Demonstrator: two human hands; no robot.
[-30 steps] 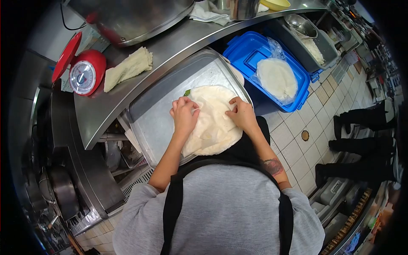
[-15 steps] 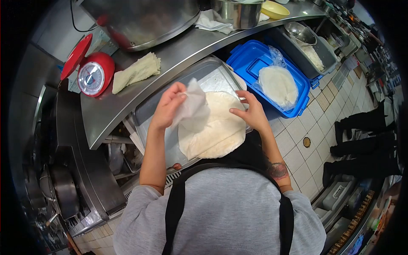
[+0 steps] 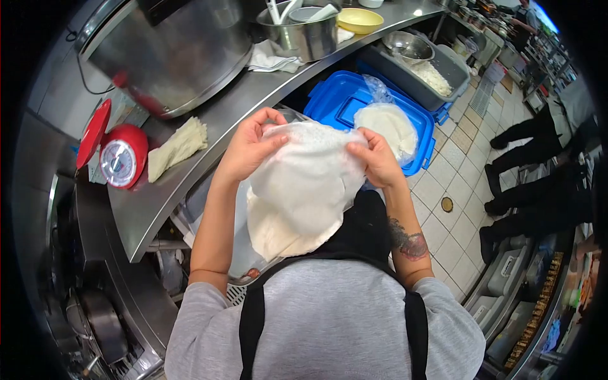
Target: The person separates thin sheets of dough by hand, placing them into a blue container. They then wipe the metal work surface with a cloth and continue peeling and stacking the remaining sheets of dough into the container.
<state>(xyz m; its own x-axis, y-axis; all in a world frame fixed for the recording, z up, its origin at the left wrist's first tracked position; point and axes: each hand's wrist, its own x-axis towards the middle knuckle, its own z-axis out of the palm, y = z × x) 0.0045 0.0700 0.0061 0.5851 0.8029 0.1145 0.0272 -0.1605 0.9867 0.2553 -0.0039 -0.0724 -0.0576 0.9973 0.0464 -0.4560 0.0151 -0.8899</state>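
A thin, white, translucent sheet (image 3: 304, 161) is stretched between my two hands over flat round dough (image 3: 272, 231). My left hand (image 3: 256, 142) pinches the sheet's upper left corner, thumb against curled fingers. At the upper right edge my right hand (image 3: 377, 158) grips it in the same way. Beneath the sheet, the dough lies on a metal tray (image 3: 240, 215), its lower left part showing and the rest covered. More round pale dough in clear plastic (image 3: 387, 130) rests on the blue lid (image 3: 335, 95) to the right.
On the steel counter (image 3: 221, 120) are a red scale (image 3: 123, 155), a folded cloth (image 3: 177, 149), a large pot (image 3: 171, 57) and a yellow bowl (image 3: 360, 20). A grey bin (image 3: 437, 79) stands beyond the blue lid. People's dark-trousered legs (image 3: 525, 136) are at the right.
The sheet, bunched at my left hand before, is now spread out across the dough. My right hand has come onto its edge. The view has shifted, with the surroundings moved left.
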